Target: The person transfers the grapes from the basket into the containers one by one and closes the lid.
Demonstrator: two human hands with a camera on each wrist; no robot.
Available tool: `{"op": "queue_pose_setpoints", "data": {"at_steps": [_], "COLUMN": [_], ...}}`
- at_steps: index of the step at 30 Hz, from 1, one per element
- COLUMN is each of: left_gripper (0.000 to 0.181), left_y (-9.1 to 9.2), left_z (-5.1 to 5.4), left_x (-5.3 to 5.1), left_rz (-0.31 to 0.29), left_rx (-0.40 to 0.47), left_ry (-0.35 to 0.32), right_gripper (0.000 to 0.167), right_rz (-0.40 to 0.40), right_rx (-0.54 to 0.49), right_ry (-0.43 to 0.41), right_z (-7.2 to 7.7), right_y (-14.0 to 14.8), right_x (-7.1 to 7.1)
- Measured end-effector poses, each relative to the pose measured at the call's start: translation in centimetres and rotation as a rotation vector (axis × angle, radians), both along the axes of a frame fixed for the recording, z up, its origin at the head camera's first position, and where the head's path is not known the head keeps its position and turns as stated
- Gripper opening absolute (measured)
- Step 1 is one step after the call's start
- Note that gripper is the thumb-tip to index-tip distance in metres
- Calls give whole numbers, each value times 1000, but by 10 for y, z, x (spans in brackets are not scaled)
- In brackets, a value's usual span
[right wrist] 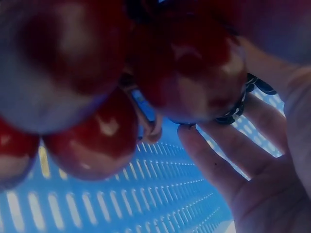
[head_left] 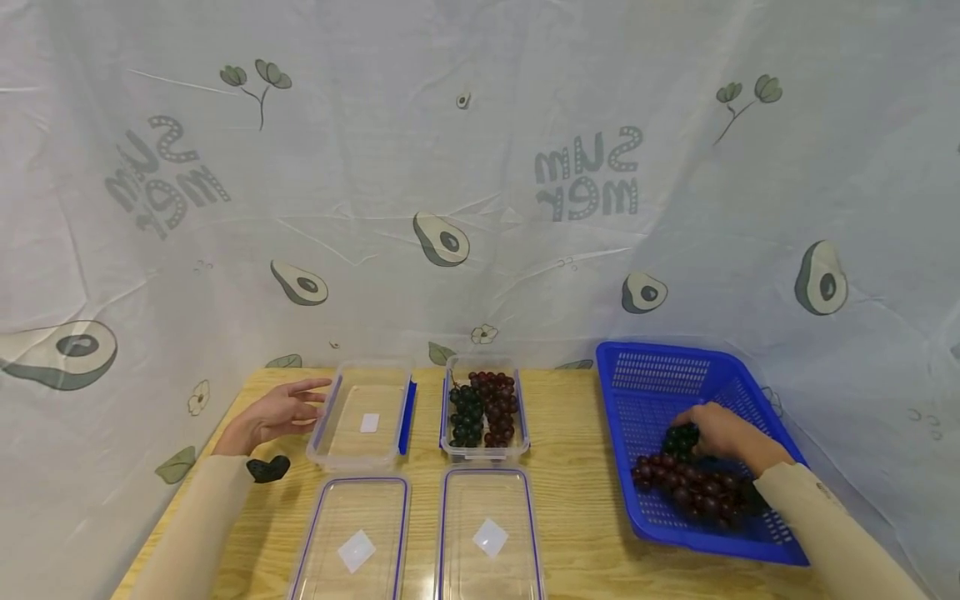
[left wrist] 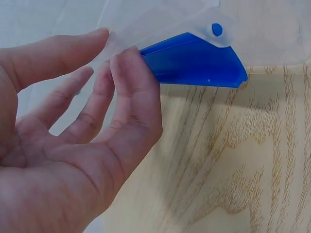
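Note:
At the left edge of a clear box (head_left: pixel 360 457), the left hand (head_left: pixel 288 411) has its fingers loosely bent; in the left wrist view the fingertips (left wrist: pixel 124 60) are beside the box's blue flap (left wrist: pixel 194 63). Inside the blue basket (head_left: pixel 626 500) the right hand (head_left: pixel 720 432) has its fingers curled round dark green grapes (head_left: pixel 678 442). Red grapes (head_left: pixel 697 492) lie in front of it. The right wrist view shows red grapes (right wrist: pixel 189 68) close to the camera, with the hand (right wrist: pixel 257 165) behind them and dark grapes at its fingertips, partly hidden.
A second clear box (head_left: pixel 486 454) holds dark green and red grapes (head_left: pixel 501 408). Two clear lids with blue seals, left (head_left: pixel 352 508) and right (head_left: pixel 491 500), lie in front of the boxes on the wooden table (head_left: pixel 573 500). A patterned curtain (head_left: pixel 510 292) hangs behind and at both sides.

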State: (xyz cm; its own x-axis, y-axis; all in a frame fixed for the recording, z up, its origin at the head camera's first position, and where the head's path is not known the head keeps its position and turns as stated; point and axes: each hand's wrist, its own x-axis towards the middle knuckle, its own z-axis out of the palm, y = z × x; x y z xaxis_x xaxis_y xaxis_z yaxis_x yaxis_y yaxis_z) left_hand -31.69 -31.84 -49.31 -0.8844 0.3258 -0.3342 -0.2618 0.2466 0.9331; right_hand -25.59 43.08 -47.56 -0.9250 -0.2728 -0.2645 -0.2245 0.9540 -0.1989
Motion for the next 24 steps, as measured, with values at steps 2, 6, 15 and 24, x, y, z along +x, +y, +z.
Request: {"op": "queue_pose_setpoints", "data": {"at_steps": [2,6,15,24], "left_gripper": [75,75,77,76], "left_y": [0,0,1,1], "left_z": [-1,-3,-3,-3], "left_x": [-1,-1,-1,-3], "left_rz": [9,7,-16,-13], "left_rx": [8,22,25,27], "left_ry": [-4,-3,4,0], "right_gripper": [46,44,42,44], "right_rz": [3,24,-13,-103], "right_rx": [-2,10,-36,-185], "right_ry": [17,57,90,101], "right_z": [-1,-3,-2,7], "right_y": [1,2,8,10], "right_x": [0,0,2,3]}}
